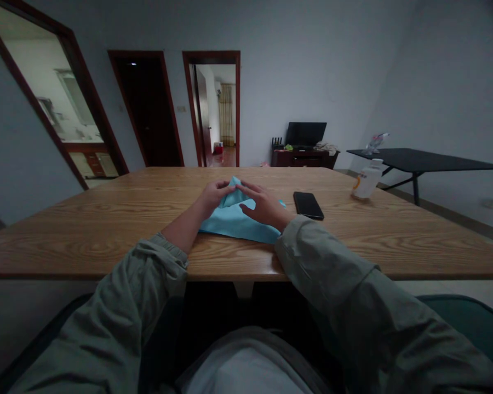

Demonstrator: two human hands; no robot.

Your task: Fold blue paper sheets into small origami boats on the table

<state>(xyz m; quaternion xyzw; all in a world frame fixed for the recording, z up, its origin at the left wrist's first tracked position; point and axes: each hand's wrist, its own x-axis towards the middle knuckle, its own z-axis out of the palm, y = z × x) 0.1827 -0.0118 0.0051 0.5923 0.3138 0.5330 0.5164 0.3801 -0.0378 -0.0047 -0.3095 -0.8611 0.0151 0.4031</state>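
Note:
A light blue cloth lies on the wooden table in front of me, partly folded. My left hand pinches a raised fold of the cloth at its far edge, fingers closed on it. My right hand lies flat on top of the cloth with its fingers stretched out toward the left hand, pressing the fabric down. Both arms wear grey-green sleeves.
A black phone lies flat just right of the cloth. A white bottle stands near the table's far right edge. Beyond are a black side table, a TV cabinet and doorways.

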